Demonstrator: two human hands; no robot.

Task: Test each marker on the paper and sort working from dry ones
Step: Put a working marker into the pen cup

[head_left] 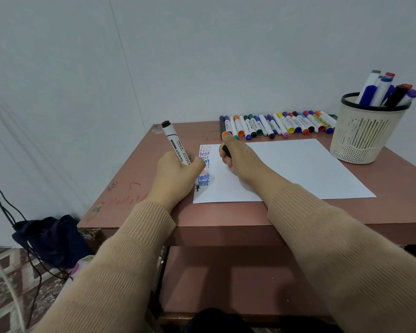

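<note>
Left hand [175,174] grips one black-capped-end marker [174,143], tilted, its tip down on the lower left corner of the paper [298,169] beside a fresh black stroke. Right hand [238,159] rests on the sheet at frame centre, fingers curled round one black cap [226,151]. One sheet lies on the counter [226,215]; its left edge carries a column of about nine "test" words, some faint, some blue or purple. Roughly twenty markers lie in one row [276,124] along the counter's far edge, and exact count is unclear. One basket [360,138], right of frame, holds about seven more upright.
</note>
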